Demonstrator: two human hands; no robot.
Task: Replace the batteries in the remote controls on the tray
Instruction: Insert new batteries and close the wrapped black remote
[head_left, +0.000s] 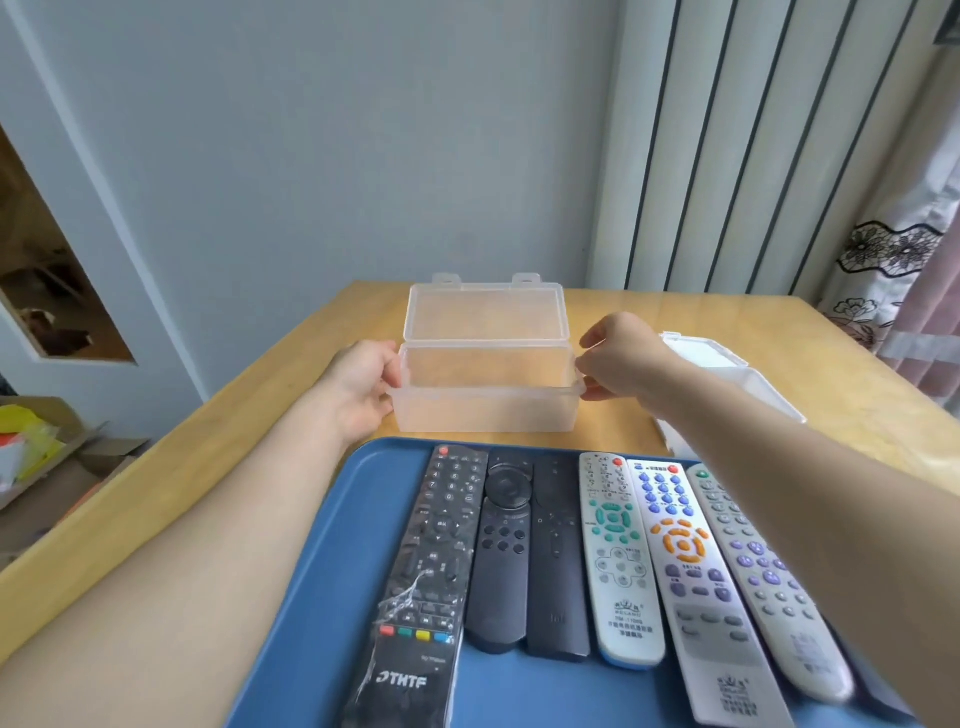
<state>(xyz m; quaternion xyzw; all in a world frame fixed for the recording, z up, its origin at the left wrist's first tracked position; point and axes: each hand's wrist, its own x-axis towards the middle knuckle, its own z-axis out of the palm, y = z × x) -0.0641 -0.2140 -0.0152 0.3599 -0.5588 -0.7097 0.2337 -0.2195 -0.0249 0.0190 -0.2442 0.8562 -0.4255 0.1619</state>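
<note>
**Clear box** (485, 387): translucent plastic, centre of the frame, standing on the counter (249, 415) just beyond the tray's far edge. Its hinged lid (485, 312) is raised upright behind it.

**Left grip** (363, 384): at the box's left end, fingers curled round the end wall and holding it. The forearm runs down to the lower left corner.

**Right grip** (621, 358): at the box's right end, fingertips pinching the rim at the corner. The forearm crosses the right side of the frame, over the tray's far right corner.

**Tray** (519, 691): blue, lower centre of the frame, below both grips and apart from them.

**Remotes**, side by side on the tray, lengthwise, none touched by either grip. Left to right:
- black remote (431, 571), in clear wrap, marked THTF
- dark remote (501, 551), with a round pad
- slim remote (558, 556), black
- green-key remote (618, 561), white body
- orange-key remote (691, 582), white body
- purple-key remote (763, 587), pale grey, partly under the right forearm

**White box** (727, 364): on the counter at mid right, partly behind the right forearm.

**Surroundings**: radiator (753, 140) upper right, curtain (893, 270) at the right edge, carton (52, 441) at the left edge.
</note>
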